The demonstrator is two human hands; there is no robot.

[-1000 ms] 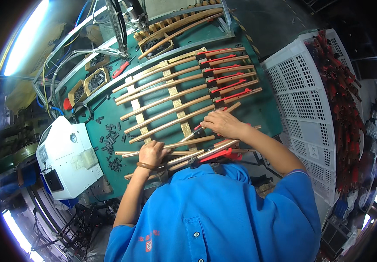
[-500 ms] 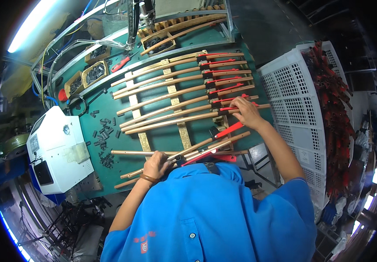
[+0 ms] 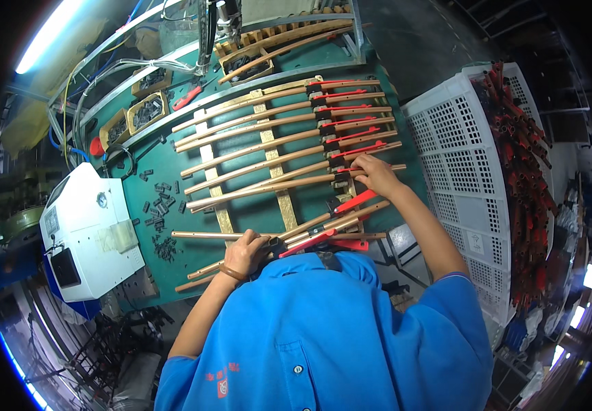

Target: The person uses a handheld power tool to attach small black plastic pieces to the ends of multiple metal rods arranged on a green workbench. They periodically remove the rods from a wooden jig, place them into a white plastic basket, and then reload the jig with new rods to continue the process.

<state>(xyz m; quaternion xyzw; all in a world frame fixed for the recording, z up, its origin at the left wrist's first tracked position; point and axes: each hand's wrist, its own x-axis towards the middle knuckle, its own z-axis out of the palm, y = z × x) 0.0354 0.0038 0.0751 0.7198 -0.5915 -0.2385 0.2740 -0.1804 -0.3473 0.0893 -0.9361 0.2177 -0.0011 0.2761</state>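
Observation:
Several copper-coloured tubes [image 3: 268,142] lie side by side across a wooden rack [image 3: 226,218], each with a black clamp [image 3: 322,114] and a red lever [image 3: 354,108] toward its right end. My right hand [image 3: 378,176] is closed with bent fingers around the right part of the nearest racked tube [image 3: 261,190], beside its clamp. My left hand [image 3: 244,253] is closed round a loose tube [image 3: 306,226] in the pile close to my body. Next to its fingertips is a black clamp [image 3: 275,244]. More red levers [image 3: 356,201] stick out of this pile, whose near side my shirt hides.
Loose black plastic parts [image 3: 162,205] are scattered on the green table [image 3: 166,161]. Small boxes [image 3: 148,113] of parts and a red-handled screwdriver [image 3: 187,98] lie at the back left. A white machine [image 3: 90,236] stands left; a white crate [image 3: 453,151] of red tubes stands right.
My right hand has moved slightly left, and the nearest racked tube has slid left with it. My left hand stays at the pile, its fingers a little further forward.

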